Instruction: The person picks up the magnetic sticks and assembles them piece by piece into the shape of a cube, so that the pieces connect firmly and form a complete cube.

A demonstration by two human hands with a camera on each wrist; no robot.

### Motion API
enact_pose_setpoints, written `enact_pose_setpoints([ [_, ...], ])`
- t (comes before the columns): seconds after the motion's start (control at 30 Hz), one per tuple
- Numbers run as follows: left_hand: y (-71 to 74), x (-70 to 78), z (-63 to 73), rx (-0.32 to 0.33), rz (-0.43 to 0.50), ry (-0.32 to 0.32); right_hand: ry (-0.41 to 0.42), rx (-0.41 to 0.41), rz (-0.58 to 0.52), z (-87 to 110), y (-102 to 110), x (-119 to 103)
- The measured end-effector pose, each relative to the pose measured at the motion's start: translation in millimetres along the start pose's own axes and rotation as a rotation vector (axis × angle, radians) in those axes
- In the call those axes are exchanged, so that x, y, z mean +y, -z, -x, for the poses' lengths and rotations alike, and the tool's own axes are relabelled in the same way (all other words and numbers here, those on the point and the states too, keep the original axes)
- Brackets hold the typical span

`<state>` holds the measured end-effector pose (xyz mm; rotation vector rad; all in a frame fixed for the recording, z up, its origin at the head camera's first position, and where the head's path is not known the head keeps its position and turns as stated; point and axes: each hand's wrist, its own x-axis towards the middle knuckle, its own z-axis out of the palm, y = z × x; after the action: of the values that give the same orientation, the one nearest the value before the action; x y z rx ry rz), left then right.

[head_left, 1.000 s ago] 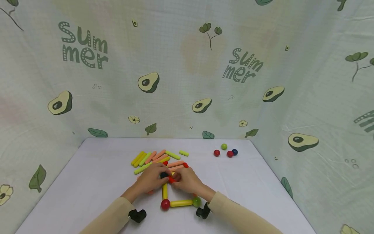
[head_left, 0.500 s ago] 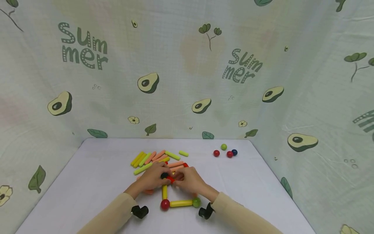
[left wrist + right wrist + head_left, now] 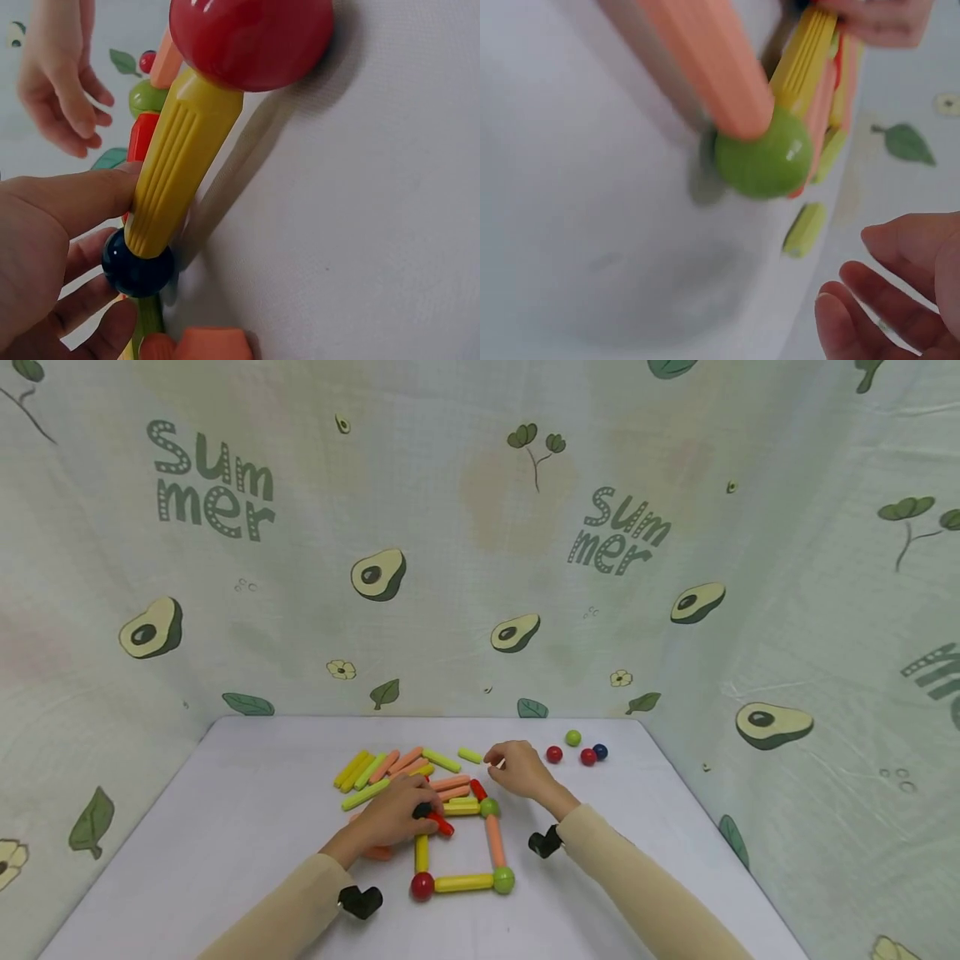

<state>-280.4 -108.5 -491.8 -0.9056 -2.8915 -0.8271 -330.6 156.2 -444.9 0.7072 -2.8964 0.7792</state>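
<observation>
My left hand [image 3: 396,814] pinches a short red magnetic rod [image 3: 441,825] beside a dark blue ball [image 3: 139,262]. In the left wrist view the thumb lies along the red rod, and other fingers are behind the ball. That ball is a corner of a square of rods: a yellow rod [image 3: 180,157] runs from it to a red ball [image 3: 423,885]. Green balls [image 3: 504,880] mark the right corners, with an orange rod [image 3: 495,842] between them. My right hand [image 3: 521,770], holding nothing, hovers near a short yellow-green rod [image 3: 470,756], its fingers loosely bent.
Several loose yellow, orange and green rods [image 3: 386,766] lie behind the left hand. A red rod [image 3: 478,789] lies by the far green corner ball. At the back right sit red balls [image 3: 554,754], a green ball [image 3: 573,737] and a blue ball [image 3: 600,752].
My right hand has let go of the red rod and moved up and right, past the square's far corner. The left hand stays at the blue ball, holding the red rod.
</observation>
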Motion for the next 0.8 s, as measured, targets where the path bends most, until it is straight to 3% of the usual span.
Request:
enact_pose_setpoints([
  [0.3, -0.9, 1.4, -1.5, -0.062, 0.034, -0.012, -0.005, -0.08, 0.018, -40.2, -18, 18],
  [0.63, 0.0, -4.3, 0.7, -0.012, 0.041, -0.044, 0.053, -0.151, 0.049, -66.5, -32, -2],
  [0.8, 0.4, -3.4, 2.5, -0.02, 0.074, -0.03, -0.005, -0.194, 0.064, -70.7, -41, -10],
])
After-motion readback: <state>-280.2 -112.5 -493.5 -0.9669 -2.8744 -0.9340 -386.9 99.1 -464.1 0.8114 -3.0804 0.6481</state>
